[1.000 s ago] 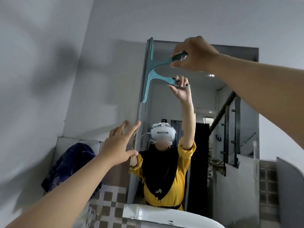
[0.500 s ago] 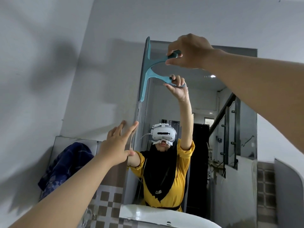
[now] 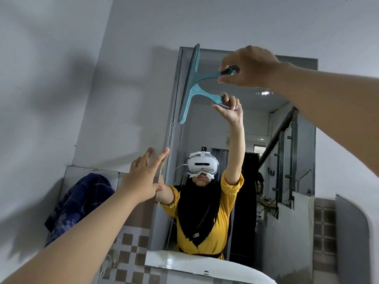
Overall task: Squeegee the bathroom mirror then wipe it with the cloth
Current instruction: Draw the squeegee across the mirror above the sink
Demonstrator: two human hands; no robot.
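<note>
Our right hand (image 3: 249, 67) grips the squeegee (image 3: 192, 83), blade upright leftward at the mirror (image 3: 256, 140) edge; left hand (image 3: 143, 179) spread.

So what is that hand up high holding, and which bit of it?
The right hand holds the teal squeegee by the end of its handle, blade against the mirror's left edge. The left hand is open and holds nothing.

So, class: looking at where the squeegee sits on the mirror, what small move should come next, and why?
Probably draw the squeegee rightwards across the mirror. The right hand holds its handle, its blade stands vertical along the mirror's top left edge, and the glass to the right looks not yet covered.
</note>
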